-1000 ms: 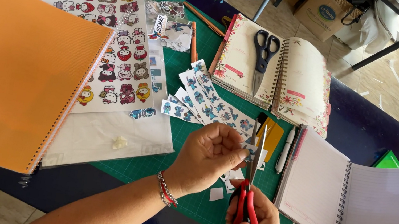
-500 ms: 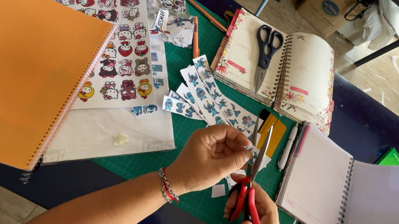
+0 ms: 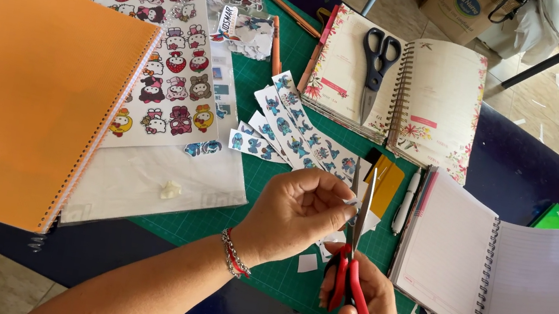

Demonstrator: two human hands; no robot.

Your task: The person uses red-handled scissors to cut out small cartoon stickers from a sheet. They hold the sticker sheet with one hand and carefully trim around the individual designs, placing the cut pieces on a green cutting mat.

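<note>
From my feed the dark blue bench (image 3: 527,168) carries a green grid cutting mat (image 3: 267,185), with a big orange spiral notebook (image 3: 19,83) lying shut on the left side. An open white lined spiral notebook (image 3: 517,272) sits on the right, and a floral spiral planner (image 3: 440,101) up top has black-handled scissors (image 3: 377,63) resting on it. A sheet of cartoon character stickers (image 3: 159,61) lies beside the orange one. My left hand (image 3: 297,209) pinches a tiny white paper scrap (image 3: 350,202) over the mat, touching the blades. My right hand (image 3: 361,299) is clenched round red-handled scissors (image 3: 354,268), blades pointing up
</note>
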